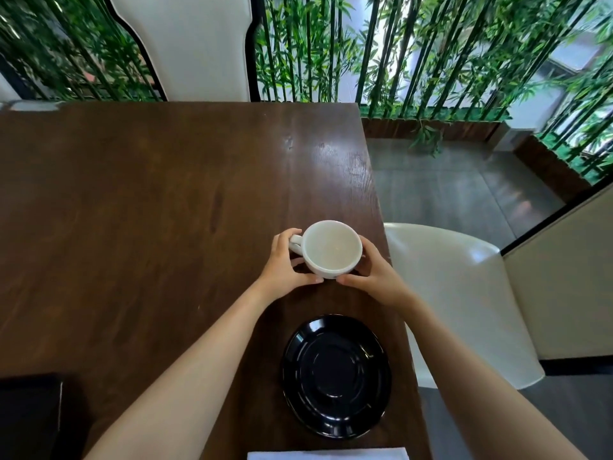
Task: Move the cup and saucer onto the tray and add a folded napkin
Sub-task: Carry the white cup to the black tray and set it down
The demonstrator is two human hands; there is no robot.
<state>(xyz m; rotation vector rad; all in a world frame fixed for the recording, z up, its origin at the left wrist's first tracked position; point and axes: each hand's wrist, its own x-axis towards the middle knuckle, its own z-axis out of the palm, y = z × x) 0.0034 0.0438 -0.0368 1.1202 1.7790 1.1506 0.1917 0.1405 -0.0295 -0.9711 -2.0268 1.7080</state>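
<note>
Both hands, left and right, clasp the empty white ceramic cup near the dark wooden table's edge; a slip could drop it.

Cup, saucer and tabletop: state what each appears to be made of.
The white round cup, held between both hands, looks like glazed ceramic: smooth, opaque, with a soft sheen and thick rim. The black round saucer looks glazed ceramic too, though glossy plastic cannot be excluded; it mirrors bright highlights. The dark brown table looks like varnished wood or veneer: grain lines show under a reflective finish.
</note>
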